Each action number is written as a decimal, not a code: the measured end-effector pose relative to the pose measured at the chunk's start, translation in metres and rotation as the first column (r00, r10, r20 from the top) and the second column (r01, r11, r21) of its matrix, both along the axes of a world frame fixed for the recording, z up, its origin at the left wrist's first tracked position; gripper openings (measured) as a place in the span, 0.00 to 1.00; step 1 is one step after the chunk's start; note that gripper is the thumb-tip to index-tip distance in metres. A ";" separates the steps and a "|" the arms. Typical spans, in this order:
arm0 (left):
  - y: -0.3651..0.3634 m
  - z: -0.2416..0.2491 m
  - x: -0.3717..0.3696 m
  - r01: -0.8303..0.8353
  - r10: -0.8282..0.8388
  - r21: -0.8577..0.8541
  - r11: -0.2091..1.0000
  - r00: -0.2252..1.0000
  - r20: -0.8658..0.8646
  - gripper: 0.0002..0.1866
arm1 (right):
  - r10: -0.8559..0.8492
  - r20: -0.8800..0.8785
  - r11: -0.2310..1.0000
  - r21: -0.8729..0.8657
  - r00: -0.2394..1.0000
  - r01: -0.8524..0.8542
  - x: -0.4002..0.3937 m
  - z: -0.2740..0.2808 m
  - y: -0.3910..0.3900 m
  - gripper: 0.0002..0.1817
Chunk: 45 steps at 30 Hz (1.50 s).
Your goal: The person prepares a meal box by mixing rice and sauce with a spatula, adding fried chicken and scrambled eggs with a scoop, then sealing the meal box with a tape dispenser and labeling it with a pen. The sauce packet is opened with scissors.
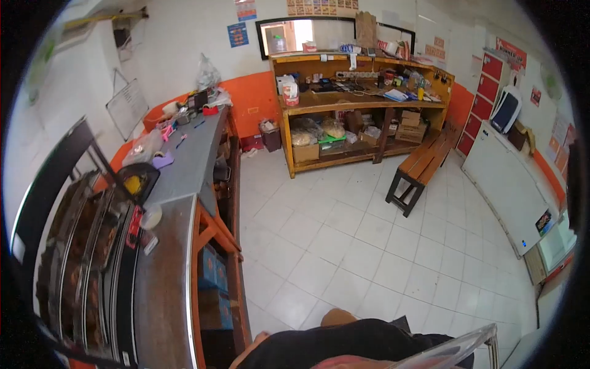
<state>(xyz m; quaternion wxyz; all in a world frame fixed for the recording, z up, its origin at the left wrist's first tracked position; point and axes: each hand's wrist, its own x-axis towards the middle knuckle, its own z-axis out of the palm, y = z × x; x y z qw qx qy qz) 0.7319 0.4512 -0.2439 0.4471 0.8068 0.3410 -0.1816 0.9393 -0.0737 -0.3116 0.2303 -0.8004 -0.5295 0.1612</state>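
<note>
My left hand (262, 337) shows only as a sliver of skin at the bottom edge, beside the dark shirt (319, 344) on my body. Its fingers are hidden, and I cannot make out anything in it. The nearest thing to it is the orange-framed counter (195, 270) on the left. My right hand is not in view. At the bottom right, a clear sheet-like thing with a metal edge (452, 350) juts up in front of my body; what holds it is hidden. A brown rounded shape (338, 317), perhaps a shoe, lies beyond the shirt.
A glass display case (86, 264) stands at the left, by a grey worktop (193, 144) bearing a purple tape dispenser (163, 160). Ahead are a cluttered wooden desk (362, 111) and a wooden bench (424, 160). A white chest freezer (507, 184) and red lockers (482, 101) line the right.
</note>
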 end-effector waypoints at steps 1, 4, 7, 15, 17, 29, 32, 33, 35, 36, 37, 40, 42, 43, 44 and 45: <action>0.023 0.002 0.021 0.005 -0.004 0.027 1.000 1.000 -0.025 0.16 | -0.029 -0.035 0.999 -0.044 0.999 0.028 0.017 -0.009 0.020 0.24; 0.082 0.027 0.131 -0.006 -0.008 0.093 0.996 0.989 0.149 0.17 | -0.113 -0.130 0.976 -0.200 0.985 0.085 0.080 -0.025 0.066 0.23; 0.139 0.017 0.219 -0.113 0.095 0.050 0.992 0.958 0.269 0.18 | -0.178 -0.183 0.923 -0.371 0.967 0.100 0.184 -0.011 0.104 0.22; 0.214 -0.048 0.258 -0.190 0.194 -0.106 0.976 0.981 0.030 0.21 | -0.306 0.063 0.746 -0.604 0.950 0.281 0.488 0.070 0.386 0.15; 0.223 -0.042 0.283 -0.248 0.256 -0.177 0.952 0.966 0.026 0.21 | 0.020 0.237 0.947 -0.317 0.971 0.058 0.589 0.022 0.486 0.14; 0.534 0.014 0.473 -0.335 0.427 -0.489 0.806 0.900 0.087 0.23 | 0.197 -0.457 0.648 -0.604 0.868 -0.465 0.576 0.210 0.960 0.12; 0.608 0.093 0.506 -0.354 0.472 -0.563 0.746 0.878 0.073 0.24 | 0.650 -0.573 0.654 0.089 0.499 -0.751 0.616 0.219 1.010 0.12; 0.627 0.120 0.512 -0.366 0.491 -0.583 0.725 0.869 0.065 0.24 | 0.718 -0.613 0.526 0.168 0.330 -0.834 0.625 0.166 1.070 0.12; 0.672 0.192 0.549 -0.398 0.560 -0.651 0.646 0.827 0.051 0.28 | 0.628 -0.699 0.519 0.048 0.342 -0.854 0.643 0.124 1.123 0.12; 0.698 0.199 0.563 -0.290 0.527 -0.609 0.738 0.811 0.253 0.29 | 0.481 -0.700 0.609 -0.166 0.528 -0.775 0.641 0.176 1.170 0.11; 0.714 0.232 0.580 -0.315 0.599 -0.600 0.736 0.715 0.360 0.21 | 0.453 -0.722 0.648 -0.136 0.523 -0.750 0.639 0.217 1.213 0.11; 0.765 0.240 0.607 -0.292 0.687 -0.627 0.723 0.400 0.606 0.18 | 0.548 -0.718 0.708 0.127 0.428 -0.694 0.640 0.282 1.359 0.09; 0.791 0.237 0.609 -0.342 0.731 -0.646 0.682 0.311 0.607 0.15 | 0.636 -0.633 0.707 0.248 0.442 -0.662 0.631 0.294 1.468 0.08; 0.800 0.237 0.608 -0.435 0.785 -0.655 0.617 0.283 0.551 0.15 | 0.693 -0.598 0.682 0.365 0.402 -0.633 0.621 0.299 1.521 0.08; 0.811 0.237 0.608 -0.521 0.833 -0.657 0.545 0.246 0.496 0.14 | 0.716 -0.509 0.680 0.351 0.478 -0.644 0.609 0.302 1.573 0.08; 0.823 0.237 0.609 -0.542 0.842 -0.659 0.521 0.201 0.501 0.14 | 0.735 -0.407 0.674 0.342 0.543 -0.655 0.594 0.309 1.624 0.08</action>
